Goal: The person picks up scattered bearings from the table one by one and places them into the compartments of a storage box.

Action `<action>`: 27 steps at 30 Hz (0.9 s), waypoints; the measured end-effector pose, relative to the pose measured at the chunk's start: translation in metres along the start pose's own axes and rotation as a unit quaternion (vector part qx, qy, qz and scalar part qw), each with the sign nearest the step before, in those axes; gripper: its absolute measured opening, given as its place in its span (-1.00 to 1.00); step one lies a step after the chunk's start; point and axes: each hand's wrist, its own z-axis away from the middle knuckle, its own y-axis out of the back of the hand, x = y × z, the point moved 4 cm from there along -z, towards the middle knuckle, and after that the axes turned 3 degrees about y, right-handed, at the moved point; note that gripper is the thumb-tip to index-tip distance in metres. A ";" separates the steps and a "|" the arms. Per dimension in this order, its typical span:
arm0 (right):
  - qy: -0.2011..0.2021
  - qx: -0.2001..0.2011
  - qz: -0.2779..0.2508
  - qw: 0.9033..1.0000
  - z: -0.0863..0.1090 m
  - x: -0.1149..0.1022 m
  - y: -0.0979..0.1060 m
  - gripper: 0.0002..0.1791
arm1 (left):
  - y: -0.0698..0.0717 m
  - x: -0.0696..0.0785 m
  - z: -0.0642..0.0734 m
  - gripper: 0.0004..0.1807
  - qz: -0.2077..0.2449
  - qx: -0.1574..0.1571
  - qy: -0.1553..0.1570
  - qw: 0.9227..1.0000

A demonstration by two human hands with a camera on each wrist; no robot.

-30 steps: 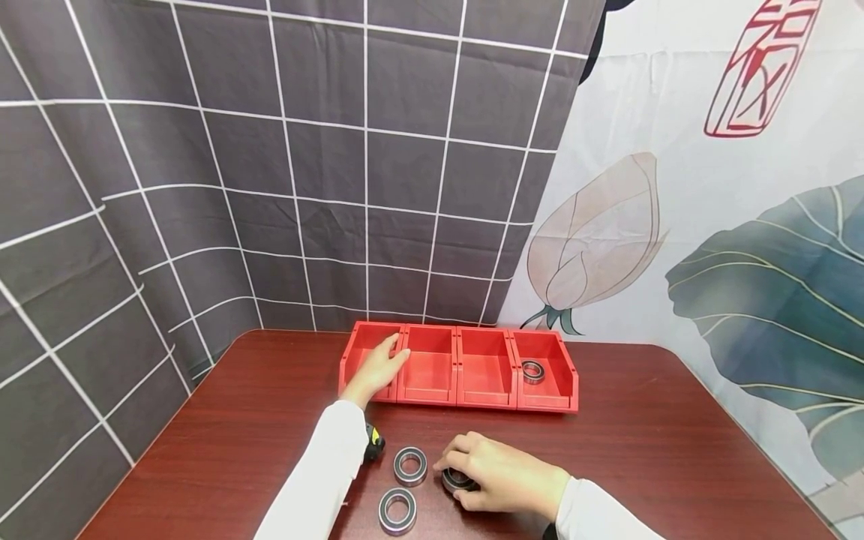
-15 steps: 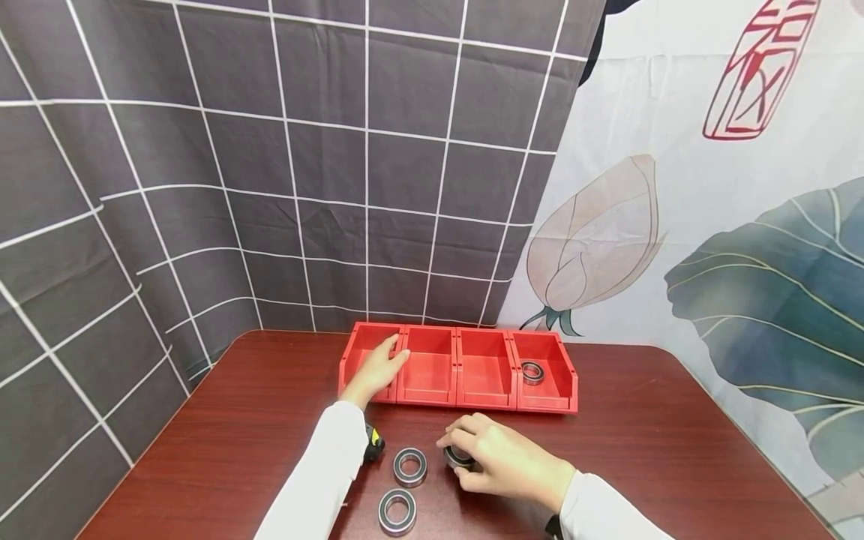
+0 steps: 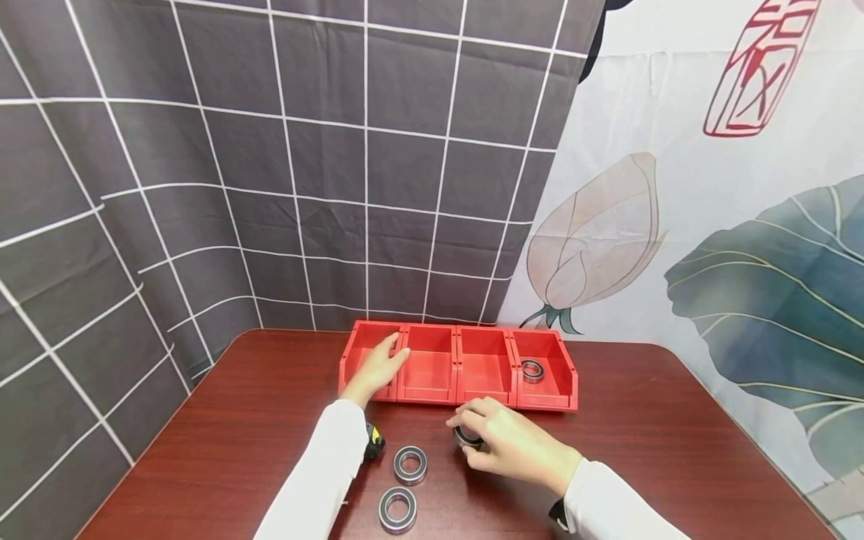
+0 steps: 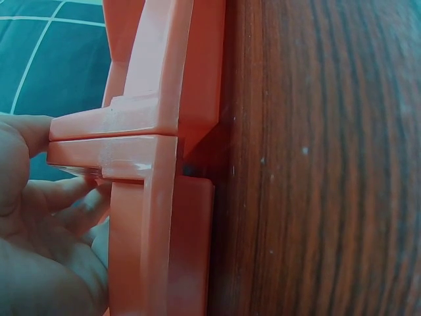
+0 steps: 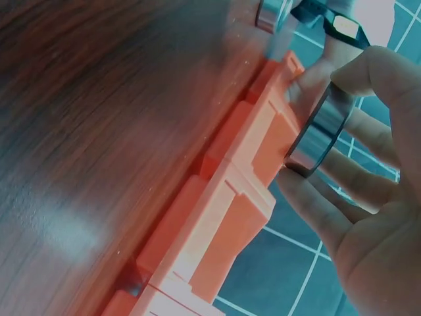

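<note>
My right hand (image 3: 509, 439) pinches a ball bearing (image 5: 322, 128) by its rim, between the thumb and fingertips, raised above the table in front of the bins. My left hand (image 3: 374, 371) straddles the divider between the two leftmost compartments of the red bin row (image 3: 428, 394); its thumb and fingers lie on opposite sides of that wall in the left wrist view. Two more bearings lie flat on the table between my arms, one bearing (image 3: 398, 465) behind the other bearing (image 3: 384, 511). Inside the rightmost compartment lies another bearing (image 3: 532, 380).
The bins stand along the back of the dark red wooden table (image 3: 223, 442). Behind them hangs a grey gridded cloth (image 3: 405, 165), with a white flower-printed cloth (image 3: 607, 112) to the right. A black and yellow device (image 3: 373, 442) sits at my left wrist.
My right hand has lifted the bearing and carried it forward and slightly right, toward the bins. The left hand and the two bearings on the table stay where they were.
</note>
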 end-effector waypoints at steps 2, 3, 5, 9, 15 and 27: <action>-0.008 0.001 -0.002 1.000 -0.001 0.002 0.001 -0.64 | 0.000 -0.001 0.000 -0.26 0.002 0.000 0.003 1.000; -0.011 0.003 -0.002 1.000 -0.001 0.004 0.001 -0.64 | 0.001 -0.001 0.000 -0.26 0.003 0.000 0.004 1.000; -0.019 0.007 -0.002 1.000 -0.002 0.007 0.001 -0.64 | 0.001 -0.001 0.000 -0.27 0.004 0.001 0.004 1.000; -0.033 0.031 0.000 0.999 -0.002 0.014 0.001 -0.63 | 0.001 0.000 0.001 -0.28 0.002 0.000 0.005 1.000; -0.055 0.079 0.020 0.995 -0.004 0.027 0.006 -0.60 | 0.001 0.000 0.000 -0.27 0.001 0.000 0.006 1.000; -0.135 0.085 0.018 0.987 -0.005 0.045 0.005 -0.55 | 0.002 0.001 0.002 -0.29 -0.003 0.003 0.007 1.000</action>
